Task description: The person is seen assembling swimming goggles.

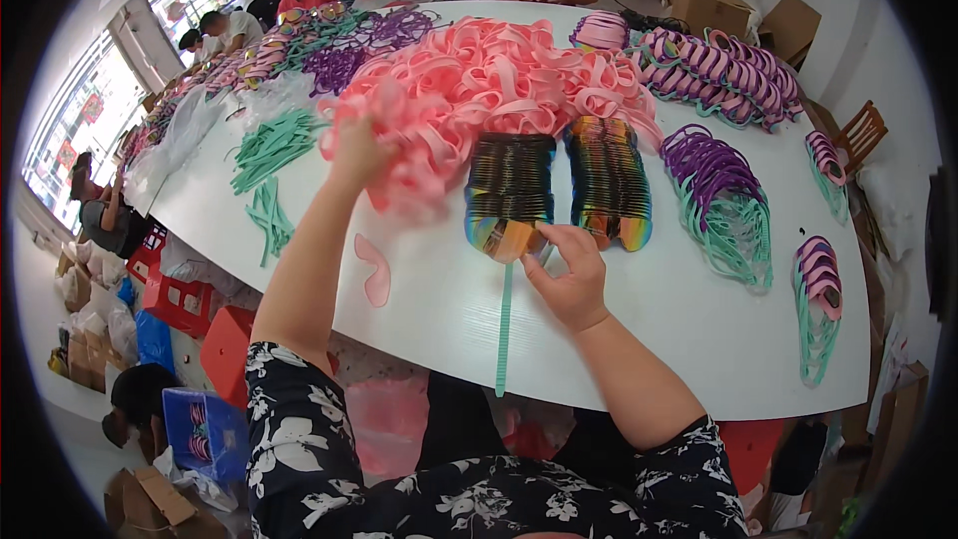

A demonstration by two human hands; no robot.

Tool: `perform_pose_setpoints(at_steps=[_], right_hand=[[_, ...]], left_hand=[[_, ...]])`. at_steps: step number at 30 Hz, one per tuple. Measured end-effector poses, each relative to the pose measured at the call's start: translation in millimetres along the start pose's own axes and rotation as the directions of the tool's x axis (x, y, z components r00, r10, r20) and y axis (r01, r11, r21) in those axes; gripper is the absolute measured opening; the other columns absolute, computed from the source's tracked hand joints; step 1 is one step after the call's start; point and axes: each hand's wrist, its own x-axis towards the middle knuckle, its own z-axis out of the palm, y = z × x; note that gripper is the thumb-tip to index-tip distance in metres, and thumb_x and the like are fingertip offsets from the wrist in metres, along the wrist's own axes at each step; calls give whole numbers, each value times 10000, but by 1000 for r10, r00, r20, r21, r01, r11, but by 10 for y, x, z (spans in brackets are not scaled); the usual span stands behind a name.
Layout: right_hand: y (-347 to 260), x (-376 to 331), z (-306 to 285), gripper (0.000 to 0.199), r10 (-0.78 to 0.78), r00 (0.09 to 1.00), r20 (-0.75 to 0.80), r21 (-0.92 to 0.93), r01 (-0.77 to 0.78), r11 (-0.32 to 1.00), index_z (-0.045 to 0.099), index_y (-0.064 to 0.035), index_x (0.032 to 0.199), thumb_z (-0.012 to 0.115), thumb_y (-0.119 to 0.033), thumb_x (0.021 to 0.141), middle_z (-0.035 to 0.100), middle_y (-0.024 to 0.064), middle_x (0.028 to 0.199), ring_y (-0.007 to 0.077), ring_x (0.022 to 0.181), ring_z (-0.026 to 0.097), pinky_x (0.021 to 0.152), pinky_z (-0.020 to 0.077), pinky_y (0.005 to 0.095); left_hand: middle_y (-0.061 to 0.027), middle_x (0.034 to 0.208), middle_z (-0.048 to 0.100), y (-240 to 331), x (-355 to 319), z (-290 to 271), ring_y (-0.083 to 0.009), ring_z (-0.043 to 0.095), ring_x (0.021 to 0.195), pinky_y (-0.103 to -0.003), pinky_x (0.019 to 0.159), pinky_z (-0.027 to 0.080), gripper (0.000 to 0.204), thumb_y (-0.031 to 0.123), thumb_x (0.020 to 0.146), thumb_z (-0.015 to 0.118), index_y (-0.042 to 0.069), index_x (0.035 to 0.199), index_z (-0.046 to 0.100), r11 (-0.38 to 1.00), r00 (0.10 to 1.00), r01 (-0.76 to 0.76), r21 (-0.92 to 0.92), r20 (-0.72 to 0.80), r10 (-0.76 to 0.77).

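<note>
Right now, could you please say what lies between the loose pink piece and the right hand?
In the head view, a green strap lies there over the white tabletop, an orange lens at its top end.

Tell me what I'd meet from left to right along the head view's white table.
Teal strap pile, curved pink piece, left mirrored-lens stack, right mirrored-lens stack, purple-and-teal strap bundle, nearer nested pink goggles.

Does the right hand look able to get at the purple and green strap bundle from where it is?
Probably yes: mostly bare tabletop lies between the right hand and the purple and green strap bundle. Its fingertips are at an orange-tinted lens, so it may need to let go first.
</note>
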Motion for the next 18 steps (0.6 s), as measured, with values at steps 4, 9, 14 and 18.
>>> perform_pose_setpoints(at_steps=[4,9,14,18], right_hand=[[-19,-14,4,420,-7,1000,21,-1,7,1000,696,-53,1105,810,-110,705,667,121,1027,293,948,638,824,527,378],[25,-31,0,409,-1,999,32,-9,1,1000,700,-57,1104,812,-117,716,667,113,1025,281,945,645,836,528,367],[27,-38,21,400,-36,999,20,-21,37,999,701,-60,1094,816,-122,716,671,106,1012,272,933,649,831,527,365],[106,-16,-3,389,-41,999,9,-23,41,999,701,-59,1086,816,-124,720,671,101,1010,272,934,649,842,518,367]], left_hand=[[-239,1245,551,-71,-468,2,-358,554,1151,-430,942,453,718,462,687,830,11,1184,575,989,982,-128,68,146,117],[-158,1096,614,61,-547,-396,-335,599,1030,-419,865,479,346,282,869,707,13,1052,588,984,983,-154,-90,83,162],[-150,1049,607,291,-654,-580,-342,584,1044,-425,874,473,193,211,917,635,29,978,611,946,918,-296,-130,-311,244],[-159,1102,606,484,-832,-610,-358,593,1038,-427,874,479,198,227,918,638,38,971,609,901,896,-382,-206,-321,306]])
